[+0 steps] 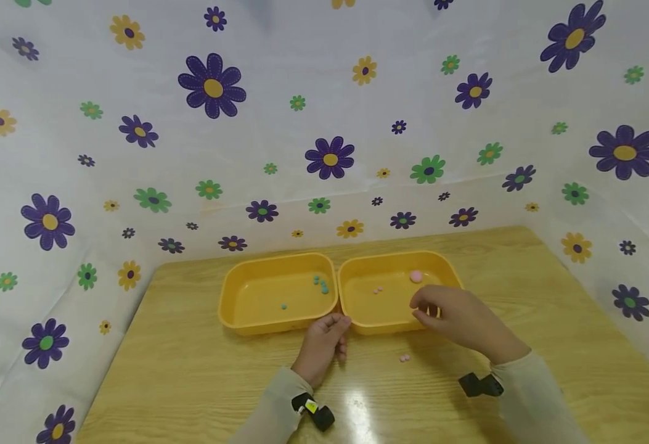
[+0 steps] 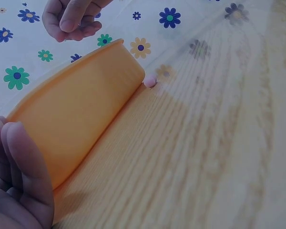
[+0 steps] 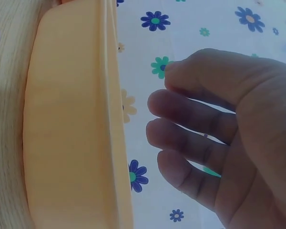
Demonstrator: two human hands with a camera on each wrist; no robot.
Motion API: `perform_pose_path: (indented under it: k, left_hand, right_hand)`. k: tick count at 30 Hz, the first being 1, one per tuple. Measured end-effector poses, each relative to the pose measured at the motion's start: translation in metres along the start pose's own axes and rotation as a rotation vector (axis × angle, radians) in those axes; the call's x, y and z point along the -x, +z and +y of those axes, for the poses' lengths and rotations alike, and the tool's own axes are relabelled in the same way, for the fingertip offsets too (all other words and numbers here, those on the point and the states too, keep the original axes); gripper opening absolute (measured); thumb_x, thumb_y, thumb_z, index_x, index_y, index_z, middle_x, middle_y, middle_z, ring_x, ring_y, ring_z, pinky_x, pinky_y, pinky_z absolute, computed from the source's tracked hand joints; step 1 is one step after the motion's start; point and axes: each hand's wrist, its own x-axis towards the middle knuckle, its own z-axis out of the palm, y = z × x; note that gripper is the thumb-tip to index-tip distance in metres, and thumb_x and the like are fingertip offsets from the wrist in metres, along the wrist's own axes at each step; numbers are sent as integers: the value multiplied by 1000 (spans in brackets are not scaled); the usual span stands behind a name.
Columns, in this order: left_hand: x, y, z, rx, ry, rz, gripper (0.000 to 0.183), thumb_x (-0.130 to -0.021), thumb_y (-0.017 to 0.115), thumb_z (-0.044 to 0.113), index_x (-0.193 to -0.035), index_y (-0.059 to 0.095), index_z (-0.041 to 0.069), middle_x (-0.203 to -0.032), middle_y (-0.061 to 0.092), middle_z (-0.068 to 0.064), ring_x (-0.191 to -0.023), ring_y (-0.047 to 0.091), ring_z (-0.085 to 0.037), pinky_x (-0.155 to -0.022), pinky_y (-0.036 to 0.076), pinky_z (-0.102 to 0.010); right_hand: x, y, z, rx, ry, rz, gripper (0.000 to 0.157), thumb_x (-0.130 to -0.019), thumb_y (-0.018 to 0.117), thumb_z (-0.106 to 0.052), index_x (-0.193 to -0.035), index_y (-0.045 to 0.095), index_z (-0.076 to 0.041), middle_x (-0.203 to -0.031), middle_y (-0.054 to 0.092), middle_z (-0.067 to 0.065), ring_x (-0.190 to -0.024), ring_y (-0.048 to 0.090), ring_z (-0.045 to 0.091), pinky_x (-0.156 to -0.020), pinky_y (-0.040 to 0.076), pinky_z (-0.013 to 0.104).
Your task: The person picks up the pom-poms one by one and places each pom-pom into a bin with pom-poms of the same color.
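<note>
Two yellow trays stand side by side in the head view. Several small teal balls (image 1: 324, 287) lie in the left tray (image 1: 246, 327). The right tray (image 1: 379, 328) has two small pink balls (image 1: 378, 290) and a larger pink piece (image 1: 416, 276) in it. My left hand (image 1: 320, 346) grips the right tray's near left corner, thumb and finger at the rim. Above that tray's near right side hovers my right hand (image 1: 454, 316). Its fingers (image 3: 174, 133) curve loosely, and nothing shows between them and the thumb.
Two small pink balls (image 1: 404, 357) lie on the wooden table (image 1: 191, 382), in front of the right tray. A white cloth with printed flowers (image 1: 280, 111) rises behind the table and at both sides. Each sleeve bears a black wrist device (image 1: 313, 412).
</note>
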Motion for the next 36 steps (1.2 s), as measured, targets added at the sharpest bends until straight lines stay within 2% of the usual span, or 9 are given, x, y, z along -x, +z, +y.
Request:
perform_pose_path:
  k: [5,9,13,18,25,30,36]
  left_hand:
    - [0,-1,-1,3,-1,-11,32,-103,67,30,-105,63,-2,-71,54,0,-58,54,-9,-52,50,-22]
    - [0,-2,-1,-6,3,-4,32,-104,66,29,-106,62,-3,-72,54,0,-58,53,-9,-52,51,-22]
    - [-1,-2,-1,-1,-4,-12,34,-103,66,31,-107,62,-3,-72,54,0,-58,54,-9,-52,51,-22]
    - [-1,-1,-2,4,-7,-15,37,-103,66,31,-108,61,-5,-72,53,0,-58,54,-9,-52,51,-22]
    - [-1,-2,-1,0,-3,-10,39,-104,66,30,-109,60,-9,-72,53,-1,-58,53,-9,-52,50,-22]
    - [-1,-2,-1,-3,-5,-11,38,-104,65,29,-109,60,-9,-72,53,-1,-58,53,-9,-51,50,-22]
    - [-2,-1,-1,-2,-5,-13,39,-104,65,29,-109,60,-9,-71,53,0,-58,53,-9,-51,50,-22]
  right_hand:
    - [2,-2,-2,-5,-30,-18,5,-95,74,-12,-99,73,-16,-87,63,-17,-75,54,2,-67,51,25]
    - [1,0,-4,-33,-51,-75,6,-96,72,-12,-95,71,-18,-86,62,-18,-76,54,1,-69,52,26]
    - [1,2,-8,-62,-20,-169,15,-95,72,-10,-88,68,-22,-79,57,-19,-73,51,1,-66,48,24]
    - [3,6,-17,-90,4,-258,18,-94,71,-9,-83,65,-22,-73,51,-16,-69,48,2,-63,42,24]
    - [5,19,-24,-76,30,-344,20,-93,78,-21,-79,63,-21,-71,49,-15,-67,44,1,-61,39,23]
    - [6,31,-25,-65,49,-352,20,-89,79,-9,-79,66,-20,-69,48,-14,-64,42,2,-59,36,23]
    - [6,46,-22,0,-5,-337,24,-84,79,-3,-77,62,-18,-68,47,-11,-64,40,2,-60,36,24]
